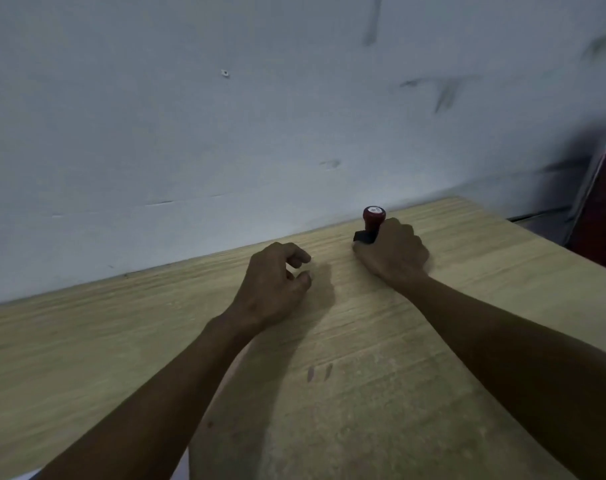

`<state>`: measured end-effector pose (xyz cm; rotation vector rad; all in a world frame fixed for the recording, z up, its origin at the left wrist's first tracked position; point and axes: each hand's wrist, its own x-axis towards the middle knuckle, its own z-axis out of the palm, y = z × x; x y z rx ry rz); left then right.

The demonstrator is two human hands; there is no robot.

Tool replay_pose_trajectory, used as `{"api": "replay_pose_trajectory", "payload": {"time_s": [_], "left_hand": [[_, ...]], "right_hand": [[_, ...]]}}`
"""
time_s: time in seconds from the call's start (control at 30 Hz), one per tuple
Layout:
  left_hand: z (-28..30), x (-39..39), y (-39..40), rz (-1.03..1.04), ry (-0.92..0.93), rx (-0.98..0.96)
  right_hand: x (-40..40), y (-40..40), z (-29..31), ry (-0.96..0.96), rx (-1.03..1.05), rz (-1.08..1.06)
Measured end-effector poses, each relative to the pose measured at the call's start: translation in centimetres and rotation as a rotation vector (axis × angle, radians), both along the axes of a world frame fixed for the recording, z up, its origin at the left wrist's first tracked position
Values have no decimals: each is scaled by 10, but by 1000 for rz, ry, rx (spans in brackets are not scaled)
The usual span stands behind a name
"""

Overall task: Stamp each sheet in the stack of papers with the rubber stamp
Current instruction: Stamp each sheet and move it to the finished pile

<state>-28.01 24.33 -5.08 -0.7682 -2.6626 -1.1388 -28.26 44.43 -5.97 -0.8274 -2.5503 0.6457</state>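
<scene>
The rubber stamp (372, 225) stands upright on the wooden counter (121, 323), close to the counter's far edge where it meets the pale wall (225, 116). The right hand (393, 252) wraps its curled grip around the stamp's lower body, leaving the dark red knob showing above the fingers and the black base just left of them. The left hand (277, 285) rests on the counter near the stamp, to its left and a little nearer the person, fingers loosely curled and pinching nothing. Right of the stamp, past the counter's end, a red chair (602, 209) with a metal frame stands against the wall
</scene>
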Motion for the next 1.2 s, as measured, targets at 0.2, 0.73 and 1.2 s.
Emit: {"api": "replay_pose_trajectory", "payload": {"time_s": [0.2, 0.73, 1.2], "left_hand": [[20, 31, -20, 32, 8, 54], [49, 199, -136, 99, -58, 230], [28, 266, -179, 156, -107, 273]], "right_hand": [[49, -23, 13, 28, -9, 23], [254, -148, 21, 11, 64, 193], [306, -196, 0, -7, 130, 195]]}}
